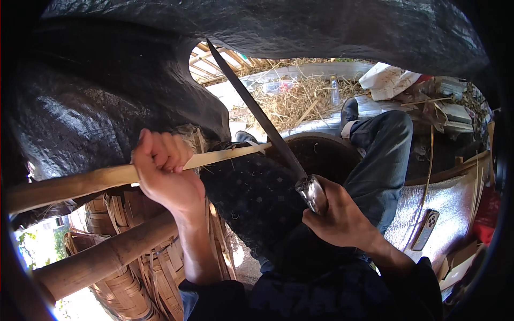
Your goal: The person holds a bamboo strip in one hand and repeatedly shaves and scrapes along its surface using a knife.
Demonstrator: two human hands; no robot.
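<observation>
My left hand (165, 163) is closed round a long pale bamboo strip (88, 184), which runs from the left edge to the middle of the view. In my right hand (341, 216) is the metal handle of a long dark-bladed knife (251, 104). Its blade points up and to the left, crossing the strip's far end; whether the edge touches the strip I cannot tell. A dark patterned cloth (251, 187) covers my lap beneath the strip.
Black plastic sheeting (107, 80) hangs above and at the left. Below it lie a bamboo pole (115, 249) and woven bamboo baskets (120, 291). Straw shavings (300, 96) and a clear bottle (334, 91) lie ahead. At the right are a phone (425, 230) and a cardboard box (458, 262).
</observation>
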